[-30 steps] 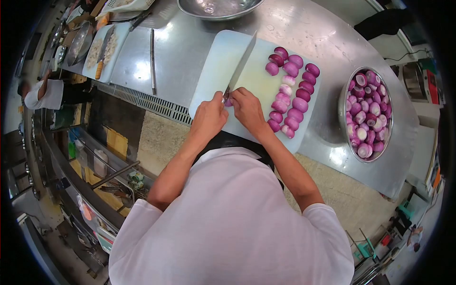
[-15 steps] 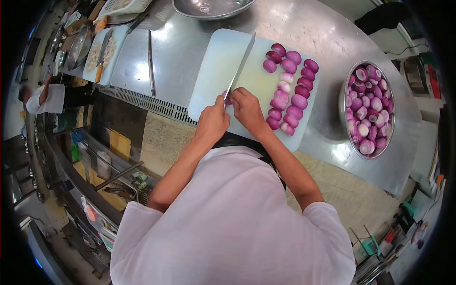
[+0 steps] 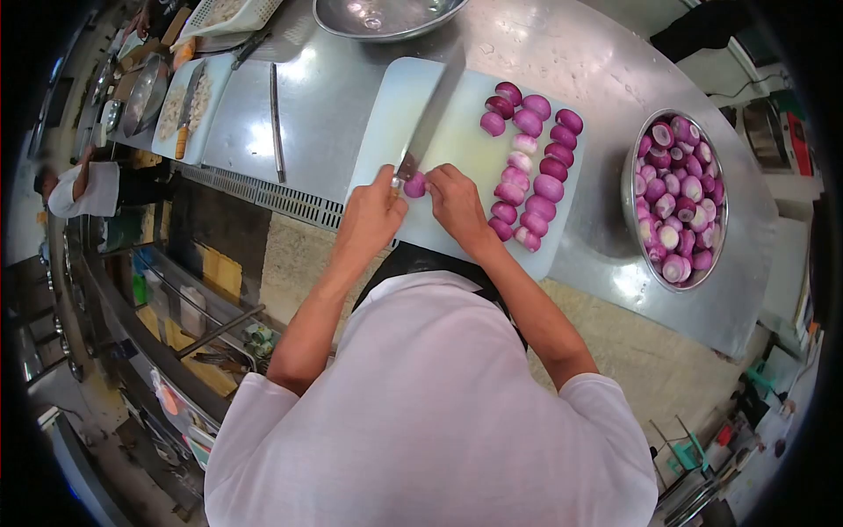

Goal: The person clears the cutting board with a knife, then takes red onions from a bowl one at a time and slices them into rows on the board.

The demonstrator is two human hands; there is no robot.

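Head view is looking down over the person's shoulders at a steel worktop (image 3: 334, 97), where both hands are meeting at the near edge of a pale cutting board (image 3: 395, 105). The left hand (image 3: 371, 218) is clenching the handle of a broad knife (image 3: 430, 114). Its blade is angling away across the board, with the heel sitting right against a small purple onion (image 3: 414, 184). Gripping so close to the blade is probably giving tight control over a short cut.

The right hand (image 3: 457, 198) is pinching that onion from the other side, fingers curled and pressing it onto the board. This looks meant to stop the round piece from rolling and to tuck the fingertips away from the edge. The onion is lying on the board between the two hands, touching both the right hand's fingers and the blade.

Further along the board, peeled onion pieces (image 3: 531, 167) are lying in two rough rows, well apart from the knife, which is leaving bare space around the blade. A steel bowl (image 3: 628, 189) heaped with more onions is standing to the right, off the board but near it. A second, larger bowl (image 3: 382, 18) is sitting beyond the board's far end. To the left, a long steel rod (image 3: 275, 114) is lying on the worktop, and another person (image 3: 83, 184) is standing well away.
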